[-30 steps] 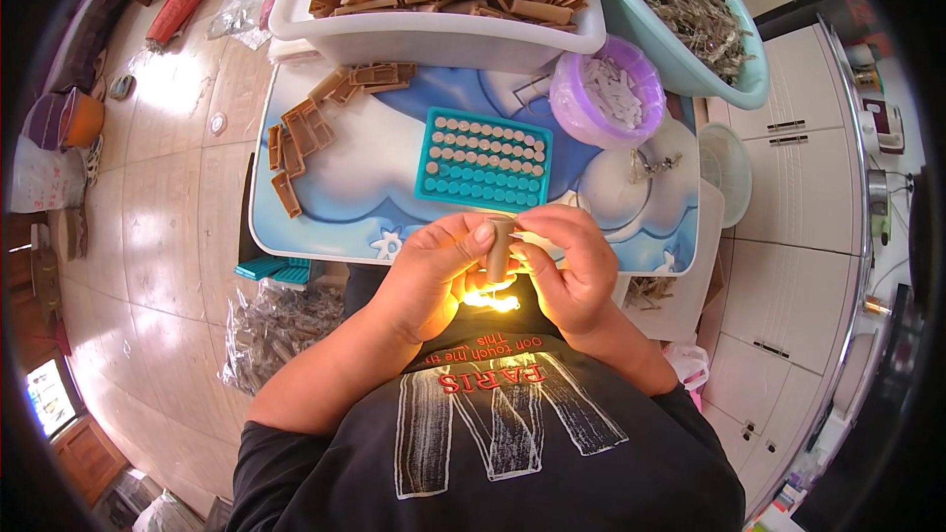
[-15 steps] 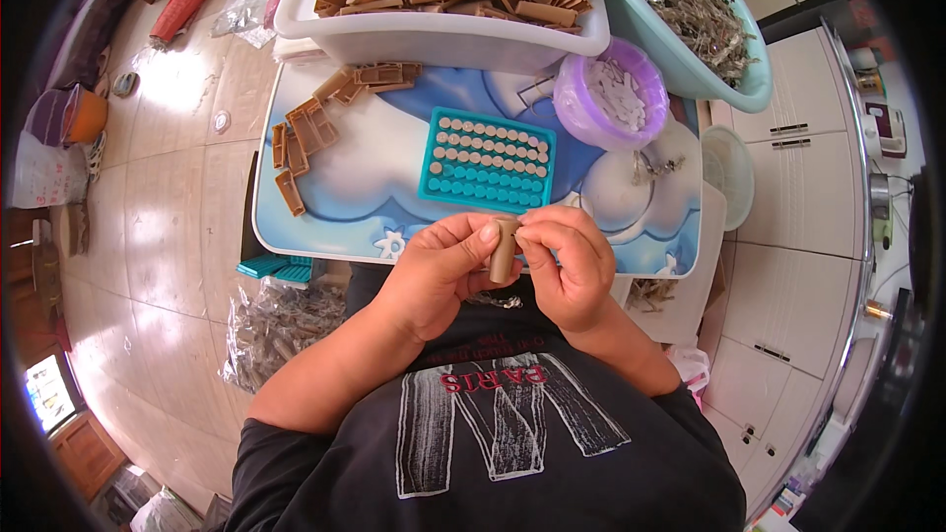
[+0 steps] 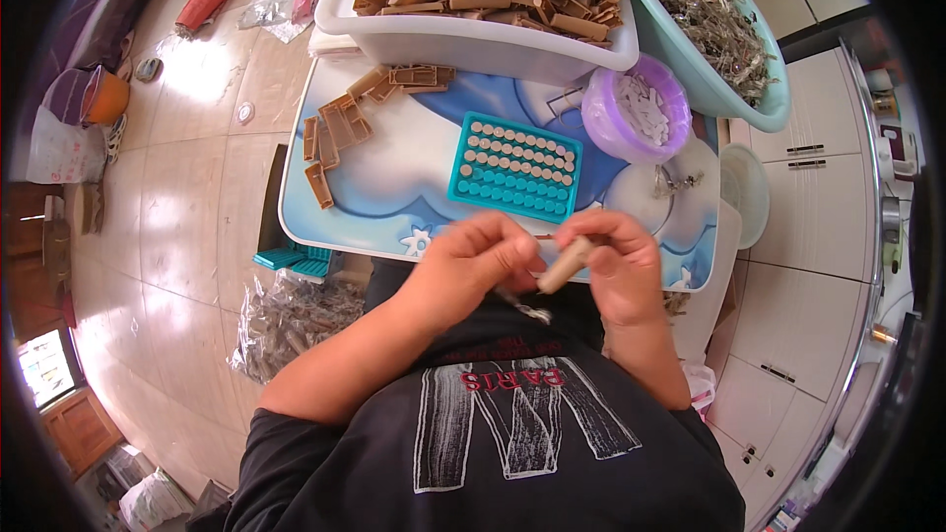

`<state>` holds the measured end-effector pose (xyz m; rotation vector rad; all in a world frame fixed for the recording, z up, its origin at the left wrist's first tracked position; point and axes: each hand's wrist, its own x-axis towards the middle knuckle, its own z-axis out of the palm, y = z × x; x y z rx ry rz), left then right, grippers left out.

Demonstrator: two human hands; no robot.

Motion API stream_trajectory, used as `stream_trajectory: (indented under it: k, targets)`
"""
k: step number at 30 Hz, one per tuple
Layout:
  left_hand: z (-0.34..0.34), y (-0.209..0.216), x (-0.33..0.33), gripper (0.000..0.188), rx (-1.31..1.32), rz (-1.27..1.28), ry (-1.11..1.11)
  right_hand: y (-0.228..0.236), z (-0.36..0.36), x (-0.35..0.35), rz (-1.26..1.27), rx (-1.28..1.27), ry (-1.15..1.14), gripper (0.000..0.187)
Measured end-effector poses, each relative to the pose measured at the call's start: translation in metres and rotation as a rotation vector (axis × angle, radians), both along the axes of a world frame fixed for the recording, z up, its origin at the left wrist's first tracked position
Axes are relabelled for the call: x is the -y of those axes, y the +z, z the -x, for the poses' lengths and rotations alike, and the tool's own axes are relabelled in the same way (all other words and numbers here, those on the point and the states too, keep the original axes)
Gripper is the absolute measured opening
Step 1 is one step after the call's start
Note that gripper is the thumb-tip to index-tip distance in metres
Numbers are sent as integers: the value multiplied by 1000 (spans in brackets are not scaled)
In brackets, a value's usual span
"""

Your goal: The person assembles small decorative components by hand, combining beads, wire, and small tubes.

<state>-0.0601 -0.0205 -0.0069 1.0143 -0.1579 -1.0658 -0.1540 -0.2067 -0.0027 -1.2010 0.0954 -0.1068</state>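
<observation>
Centrally, right hand (image 3: pixel 619 271) pinches tan tube (image 3: pixel 565 265); left hand (image 3: pixel 473 261) grips metal clip (image 3: pixel 530 310); teal tray (image 3: pixel 514 167) beyond.

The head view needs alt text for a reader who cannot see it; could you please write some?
Seen from above, a person's right hand holds a small tan plastic tube while the left hand pinches a small metal piece beside it. Beyond them, a teal plastic tray of tan pegs lies on a blue-and-white table.

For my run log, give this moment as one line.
left hand: small metal part | right hand: tan plastic tube | teal tray on table
</observation>
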Motion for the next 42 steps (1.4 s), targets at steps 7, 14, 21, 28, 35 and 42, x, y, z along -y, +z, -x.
stream_trajectory:
  k: [7, 14, 21, 28, 35, 42]
  targets:
    - [-75, 7, -47, 23, 1618, -825, 574, 15, 85, 112, 239, -132, -374, 43]
    - [-106, 0, -58, 32, 1802, -1028, 147, -34, 210, 207, 470, -783, -624, 21]
    - [-116, 3, -43, 20, 1825, -1053, 26, -94, 236, 220, 677, -1145, -811, 28]
    - [-116, 17, -32, 17, 1971, -893, 301, -50, 178, 219, 970, -537, -1102, 22]
    - [-78, 17, -21, 22, 777, -95, 539, 13, 28, 111, 1653, -66, -636, 19]
    - [-35, 17, -10, 12, -29, 93, 337, -10, -5, 115, 1831, -111, -667, 22]
